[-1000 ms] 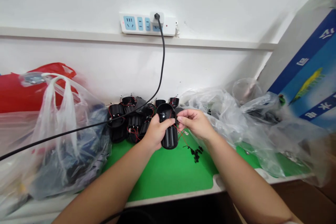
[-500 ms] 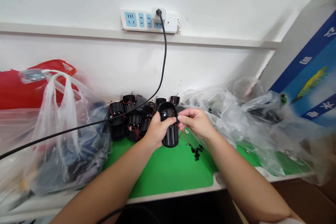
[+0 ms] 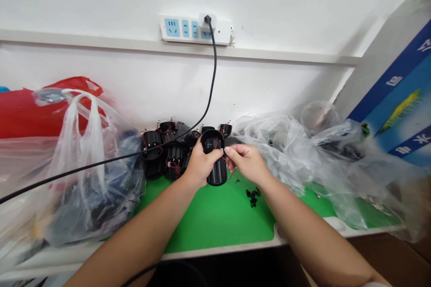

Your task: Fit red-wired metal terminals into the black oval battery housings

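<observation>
A black ribbed housing with a round open cup at its upper end is held above the green mat. My left hand wraps round its left side, the thumb lying across the front. At its right edge, my right hand pinches a thin red wire that comes from the housing. Similar black housings with red wires stand heaped behind and to the left. Small black parts lie on the mat below my right hand.
A black cable hangs from the wall power strip and crosses over the housings to the left. Filled plastic bags and a red bag stand left. Clear plastic bags and a blue printed box are at the right.
The right fingers have drawn in closer round the red wire, and less of it hangs free. The housing remains in my left hand, and the view has shifted slightly.
</observation>
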`<state>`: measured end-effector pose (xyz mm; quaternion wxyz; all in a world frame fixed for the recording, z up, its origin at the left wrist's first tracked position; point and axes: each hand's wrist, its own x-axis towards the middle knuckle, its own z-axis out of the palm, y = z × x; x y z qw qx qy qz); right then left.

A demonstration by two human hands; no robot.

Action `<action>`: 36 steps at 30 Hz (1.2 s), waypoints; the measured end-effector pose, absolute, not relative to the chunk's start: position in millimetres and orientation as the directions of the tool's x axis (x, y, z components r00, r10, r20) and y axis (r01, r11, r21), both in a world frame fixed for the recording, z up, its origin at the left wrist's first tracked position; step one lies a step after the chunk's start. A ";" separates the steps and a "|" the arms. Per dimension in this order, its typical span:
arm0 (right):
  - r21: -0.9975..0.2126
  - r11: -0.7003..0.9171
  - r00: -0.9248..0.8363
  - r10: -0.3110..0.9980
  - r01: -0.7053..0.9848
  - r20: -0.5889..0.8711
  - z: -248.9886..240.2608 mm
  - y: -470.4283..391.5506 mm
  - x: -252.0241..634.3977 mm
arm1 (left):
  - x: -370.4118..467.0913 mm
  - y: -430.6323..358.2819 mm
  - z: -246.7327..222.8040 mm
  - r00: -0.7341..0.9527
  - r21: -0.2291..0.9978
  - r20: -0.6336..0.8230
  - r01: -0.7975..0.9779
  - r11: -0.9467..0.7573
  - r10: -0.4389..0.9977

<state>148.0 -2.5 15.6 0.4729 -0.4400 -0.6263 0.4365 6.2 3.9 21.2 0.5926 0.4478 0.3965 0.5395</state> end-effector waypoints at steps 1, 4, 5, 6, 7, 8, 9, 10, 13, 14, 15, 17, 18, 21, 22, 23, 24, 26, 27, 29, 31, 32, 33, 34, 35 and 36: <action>-0.932 0.291 -0.174 0.951 0.215 0.257 15.6 -4.7 145.9 | 5.2 5.6 20.1 0.083 0.963 0.031 -0.270 -0.007 0.996; -0.818 0.420 -0.200 0.907 0.394 0.369 15.1 -10.0 140.3 | 2.3 9.6 17.6 0.030 0.973 0.075 -0.221 -0.066 0.997; -0.789 0.441 -0.206 0.897 0.427 0.390 15.0 -11.0 139.1 | 1.6 10.3 17.1 0.023 0.975 0.089 -0.207 -0.083 0.996; -0.767 0.458 -0.209 0.889 0.449 0.408 15.0 -11.7 138.3 | 1.1 10.7 16.8 0.021 0.976 0.107 -0.195 -0.100 0.994; -0.750 0.474 -0.213 0.880 0.462 0.425 15.0 -12.1 137.8 | 0.7 10.9 16.8 0.023 0.975 0.125 -0.186 -0.118 0.992; -0.736 0.492 -0.224 0.870 0.465 0.440 15.1 -12.2 137.7 | 0.5 10.8 16.8 0.025 0.974 0.141 -0.181 -0.134 0.990; -0.726 0.511 -0.240 0.859 0.461 0.452 15.2 -12.2 137.9 | 0.4 10.6 17.1 0.023 0.974 0.153 -0.176 -0.146 0.988; -0.720 0.526 -0.260 0.850 0.453 0.458 15.3 -12.1 138.2 | 0.4 10.4 17.4 0.019 0.973 0.160 -0.170 -0.154 0.987; -0.710 0.548 -0.299 0.837 0.442 0.459 15.1 -12.0 138.9 | 0.5 9.6 18.3 0.014 0.975 0.172 -0.145 -0.168 0.985; -0.706 0.548 -0.299 0.837 0.450 0.459 14.6 -12.1 138.8 | 0.5 9.6 18.5 0.018 0.975 0.176 -0.137 -0.172 0.984; -0.701 0.546 -0.294 0.837 0.459 0.461 13.8 -12.1 138.5 | 0.5 9.6 18.5 0.024 0.976 0.182 -0.129 -0.177 0.983; -0.687 0.542 -0.280 0.839 0.483 0.466 11.7 -12.2 137.3 | 0.5 9.9 18.3 0.037 0.976 0.195 -0.111 -0.190 0.980; -0.678 0.539 -0.274 0.841 0.499 0.466 10.3 -12.2 136.7 | 0.6 10.1 18.0 0.044 0.975 0.203 -0.098 -0.198 0.978; -0.636 0.522 -0.253 0.846 0.568 0.469 6.2 -12.3 135.0 | 1.2 9.9 17.3 0.050 0.972 0.232 -0.052 -0.229 0.971; -0.618 0.520 -0.250 0.845 0.590 0.472 5.1 -12.4 134.7 | 1.6 9.4 17.1 0.043 0.971 0.236 -0.041 -0.235 0.971; -0.600 0.521 -0.247 0.841 0.607 0.481 4.3 -12.6 134.6 | 2.2 8.8 17.0 0.034 0.971 0.237 -0.035 -0.236 0.971; -0.581 0.525 -0.246 0.836 0.622 0.491 3.7 -12.8 134.5 | 2.8 8.1 16.9 0.025 0.972 0.235 -0.033 -0.234 0.972; -0.547 0.534 -0.251 0.824 0.645 0.508 3.3 -13.7 134.2 | 4.1 6.7 16.5 0.016 0.971 0.236 -0.035 -0.235 0.972; -0.532 0.536 -0.254 0.819 0.655 0.514 3.3 -14.3 133.8 | 4.5 6.4 16.3 0.012 0.969 0.246 -0.030 -0.246 0.969; -0.514 0.536 -0.259 0.817 0.670 0.515 3.6 -15.6 132.1 | 4.8 6.5 15.7 0.003 0.960 0.279 -0.009 -0.279 0.960; -0.520 0.540 -0.260 0.816 0.662 0.516 4.2 -16.4 130.1 | 4.2 7.9 15.5 0.011 0.958 0.287 -0.004 -0.287 0.958; -0.532 0.545 -0.257 0.814 0.648 0.520 4.7 -16.2 129.6 | 3.5 8.7 15.9 0.023 0.962 0.273 -0.015 -0.272 0.962; -0.547 0.555 -0.259 0.810 0.626 0.526 5.5 -15.5 130.0 | 2.8 9.4 16.6 0.034 0.969 0.246 -0.036 -0.245 0.969; -0.565 0.570 -0.266 0.804 0.597 0.532 6.6 -13.9 131.6 | 2.0 9.6 17.8 0.042 0.976 0.210 -0.068 -0.207 0.977; -0.589 0.584 -0.280 0.801 0.558 0.529 8.0 -11.4 134.7 | 1.4 9.0 19.4 0.050 0.982 0.163 -0.105 -0.157 0.985; -0.633 0.584 -0.292 0.808 0.508 0.511 9.8 -8.0 139.2 | 1.0 7.7 21.4 0.071 0.986 0.102 -0.139 -0.092 0.992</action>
